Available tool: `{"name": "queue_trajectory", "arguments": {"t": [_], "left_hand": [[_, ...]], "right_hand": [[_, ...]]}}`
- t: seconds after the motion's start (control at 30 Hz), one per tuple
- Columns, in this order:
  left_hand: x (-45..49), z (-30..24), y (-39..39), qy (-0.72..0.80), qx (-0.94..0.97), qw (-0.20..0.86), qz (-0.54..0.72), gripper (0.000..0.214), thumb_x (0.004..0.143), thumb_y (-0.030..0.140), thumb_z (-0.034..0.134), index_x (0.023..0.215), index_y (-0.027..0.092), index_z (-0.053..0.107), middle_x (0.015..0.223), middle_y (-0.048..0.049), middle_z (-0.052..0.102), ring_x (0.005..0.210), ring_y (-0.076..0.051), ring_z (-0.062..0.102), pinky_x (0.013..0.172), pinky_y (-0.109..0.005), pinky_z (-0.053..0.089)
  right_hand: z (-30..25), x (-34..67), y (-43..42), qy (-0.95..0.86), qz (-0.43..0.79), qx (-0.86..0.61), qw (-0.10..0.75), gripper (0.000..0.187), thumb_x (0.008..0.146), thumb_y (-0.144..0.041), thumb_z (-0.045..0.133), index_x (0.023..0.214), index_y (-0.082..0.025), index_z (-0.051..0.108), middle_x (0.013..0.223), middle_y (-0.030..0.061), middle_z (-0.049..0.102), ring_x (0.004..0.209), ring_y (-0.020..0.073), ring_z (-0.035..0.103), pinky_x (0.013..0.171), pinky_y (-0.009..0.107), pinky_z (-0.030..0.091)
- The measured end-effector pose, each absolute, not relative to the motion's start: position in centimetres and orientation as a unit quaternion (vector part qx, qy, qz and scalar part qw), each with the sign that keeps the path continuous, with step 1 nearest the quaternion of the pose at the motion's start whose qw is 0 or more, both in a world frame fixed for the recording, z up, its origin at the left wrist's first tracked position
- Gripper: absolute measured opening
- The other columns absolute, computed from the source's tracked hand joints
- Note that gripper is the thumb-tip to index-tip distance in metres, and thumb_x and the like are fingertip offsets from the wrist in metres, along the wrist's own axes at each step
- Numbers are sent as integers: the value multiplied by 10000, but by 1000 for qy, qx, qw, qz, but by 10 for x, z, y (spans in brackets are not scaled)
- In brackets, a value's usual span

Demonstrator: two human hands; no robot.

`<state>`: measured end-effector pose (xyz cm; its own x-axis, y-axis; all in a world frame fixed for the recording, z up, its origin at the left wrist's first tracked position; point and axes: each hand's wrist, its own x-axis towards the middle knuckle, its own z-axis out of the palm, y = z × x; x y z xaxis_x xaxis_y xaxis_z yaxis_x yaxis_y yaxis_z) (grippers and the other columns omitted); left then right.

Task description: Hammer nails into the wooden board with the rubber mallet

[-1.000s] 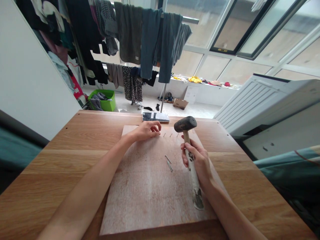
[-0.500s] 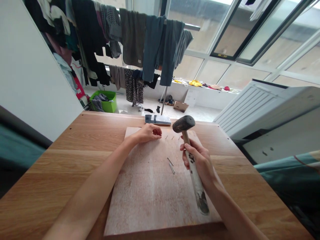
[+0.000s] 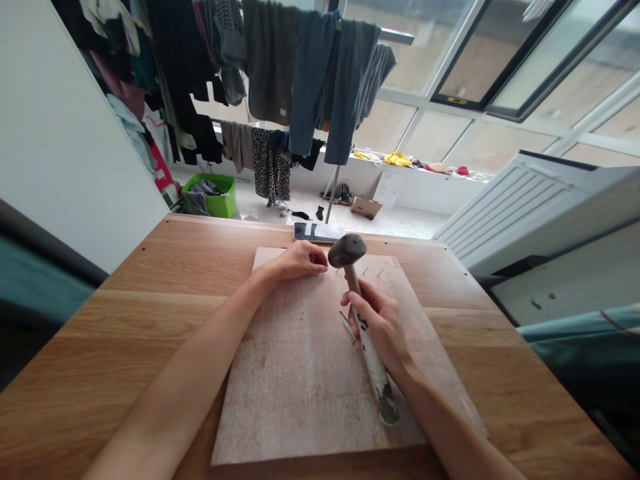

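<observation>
My left hand [image 3: 305, 260] rests at the far side of a pale wooden board [image 3: 280, 387], its fingertips pinched at the surface around a nail that they mostly hide. A hammer [image 3: 371, 353] with a dark head and a worn, paint-flecked handle is in my right hand [image 3: 377, 313], fingers wrapped round the upper handle. The head is raised over the board, just right of my left fingertips. Thin nails [image 3: 365, 271] stand in a row along the far part of the board, partly behind the hammer. Loose nails [image 3: 349, 331] lie mid-board beside my right hand.
The board lies on a wood-grain table [image 3: 150, 320]. At the table's far edge is a phone [image 3: 315, 232]. Beyond it, clothes [image 3: 320, 87] hang on a rack, with a green basket [image 3: 223, 200] below. A white ribbed panel [image 3: 525, 193] stands at the right.
The hammer and my right hand have moved left, bringing the head closer to my left fingertips. My left hand keeps its pinch at nearly the same spot. The view has tilted slightly downward.
</observation>
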<state>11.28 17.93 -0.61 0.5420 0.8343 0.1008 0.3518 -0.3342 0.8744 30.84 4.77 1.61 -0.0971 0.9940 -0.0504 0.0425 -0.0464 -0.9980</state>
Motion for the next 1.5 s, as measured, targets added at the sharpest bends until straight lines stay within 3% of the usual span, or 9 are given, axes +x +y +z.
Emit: {"name": "queue_trajectory", "arguments": {"t": [0.27, 0.57, 0.67, 0.8, 0.97, 1.07, 1.17, 1.27, 1.5], "left_hand": [[113, -6, 180, 386, 774, 419, 276, 104, 753, 191, 698, 805, 130, 764, 695, -5, 688, 652, -121, 576, 637, -236, 431], [112, -5, 179, 395, 776, 420, 257, 140, 754, 253, 730, 844, 147, 722, 749, -12, 673, 690, -138, 590, 648, -253, 449], [112, 7, 177, 409, 792, 368, 265, 245, 707, 282, 789, 891, 160, 683, 792, 5, 616, 713, -138, 554, 641, -250, 429], [121, 34, 161, 370, 847, 298, 239, 106, 732, 193, 721, 811, 172, 654, 770, 29, 528, 698, -123, 495, 604, -240, 362], [152, 45, 135, 291, 908, 296, 59, 207, 700, 192, 767, 893, 192, 693, 770, 20, 596, 681, -143, 540, 566, -257, 353], [166, 36, 128, 285, 915, 285, -5, 126, 713, 192, 772, 810, 192, 693, 717, 12, 604, 649, -153, 535, 556, -276, 355], [169, 32, 126, 285, 925, 251, -12, 78, 726, 200, 758, 732, 187, 681, 818, -24, 646, 696, -165, 549, 624, -295, 411], [163, 39, 126, 310, 929, 202, -24, 79, 726, 220, 752, 780, 182, 709, 967, -60, 667, 792, -195, 580, 712, -316, 455], [122, 68, 141, 385, 900, 203, 12, 119, 739, 218, 727, 850, 178, 717, 917, -41, 661, 765, -165, 583, 630, -271, 394]], "right_hand": [[16, 309, 47, -523, 517, -495, 464, 304, 856, -466, 668, 964, -182, 673, 639, -31, 599, 360, 77, 437, 329, 223, 361], [15, 311, 47, -513, 517, -501, 467, 269, 869, -465, 649, 840, -197, 647, 453, -69, 484, 343, 98, 418, 345, 218, 359], [14, 312, 46, -498, 507, -499, 496, 244, 887, -440, 637, 843, -200, 639, 465, -64, 498, 351, 98, 429, 351, 212, 352], [14, 314, 45, -459, 498, -500, 540, 221, 899, -423, 634, 875, -203, 631, 498, -65, 502, 355, 95, 416, 340, 211, 330], [15, 317, 46, -439, 468, -497, 584, 210, 900, -415, 637, 909, -206, 631, 500, -61, 506, 385, 97, 421, 357, 201, 313], [16, 318, 47, -441, 469, -499, 580, 236, 900, -434, 631, 877, -200, 626, 485, -57, 502, 383, 92, 415, 363, 199, 308], [15, 318, 47, -440, 475, -503, 573, 246, 893, -443, 639, 868, -199, 628, 487, -59, 506, 371, 90, 409, 362, 204, 332], [14, 318, 47, -435, 478, -503, 574, 244, 878, -439, 654, 897, -196, 638, 540, -56, 536, 368, 87, 412, 344, 208, 338], [15, 317, 47, -431, 488, -498, 574, 247, 883, -440, 651, 903, -195, 631, 504, -66, 511, 364, 88, 403, 336, 199, 338]]}}
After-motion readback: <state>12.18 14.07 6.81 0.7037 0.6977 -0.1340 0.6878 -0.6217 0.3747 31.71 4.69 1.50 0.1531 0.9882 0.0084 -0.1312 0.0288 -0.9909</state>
